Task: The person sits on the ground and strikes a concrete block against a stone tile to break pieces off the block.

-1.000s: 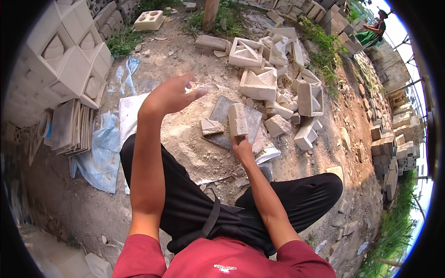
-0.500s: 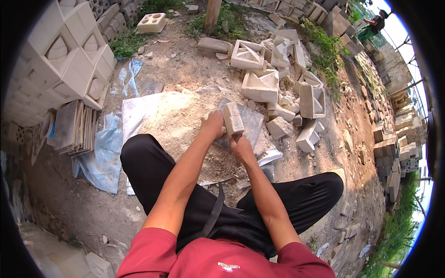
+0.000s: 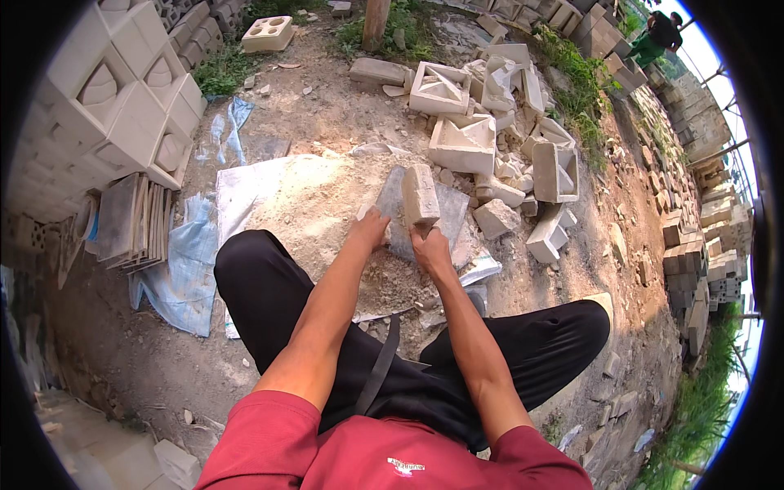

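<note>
My right hand is wrapped round the short brown handle of a mallet with a pale, brick-shaped head. The head stands over a flat grey slab that lies on the rubble. Beside the slab's left edge, my left hand is closed, its fingers curled at a pale patch; whether that is a held piece or the crumbs behind, I cannot make out. Pale crushed debris is heaped on a white sheet between my spread knees.
Broken hollow blocks and chunks are piled right of the slab. Large moulded blocks rise at the left, above stacked thin boards and a blue sheet. A post stands ahead. Another person is far right.
My left hand has come back slightly toward me and left, off the slab's upper part. The mallet has shifted a little right and nearer. The distant person has changed posture.
</note>
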